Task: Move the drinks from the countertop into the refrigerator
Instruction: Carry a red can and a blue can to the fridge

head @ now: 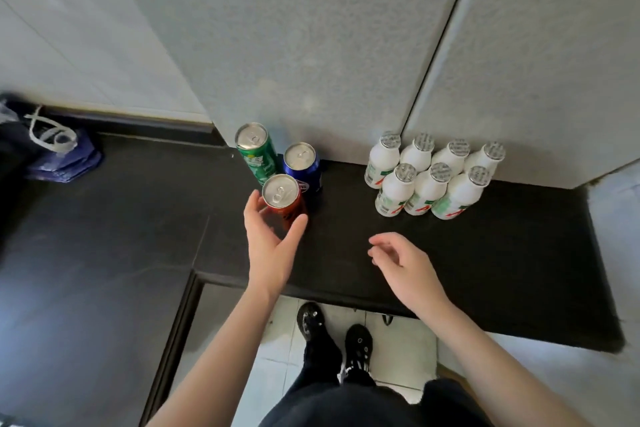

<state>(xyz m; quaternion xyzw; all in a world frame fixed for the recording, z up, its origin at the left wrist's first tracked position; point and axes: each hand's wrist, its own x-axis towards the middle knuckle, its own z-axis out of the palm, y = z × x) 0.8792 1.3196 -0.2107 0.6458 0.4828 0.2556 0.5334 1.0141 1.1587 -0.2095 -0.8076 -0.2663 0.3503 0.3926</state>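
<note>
Black shoes [334, 333] stand below the countertop [138, 218] edge. Left hand [273, 236] flanks the red can [282, 203], fingers spread either side, not yet closed; right hand [398, 260] hovers, fingers loosely curled, empty. A careless grab could topple the neighbouring blue can [304, 166] and green can [258, 154]. Seven white bottles [429, 177] cluster right; no open refrigerator shows.

Left hand [270, 241] spread around upright red can [281, 195] (right hand [401, 263] hovers nearby)

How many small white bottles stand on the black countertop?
7 white bottles, clustered on the countertop's right side: a back row of four, a front row of three. None seems hidden.
</note>
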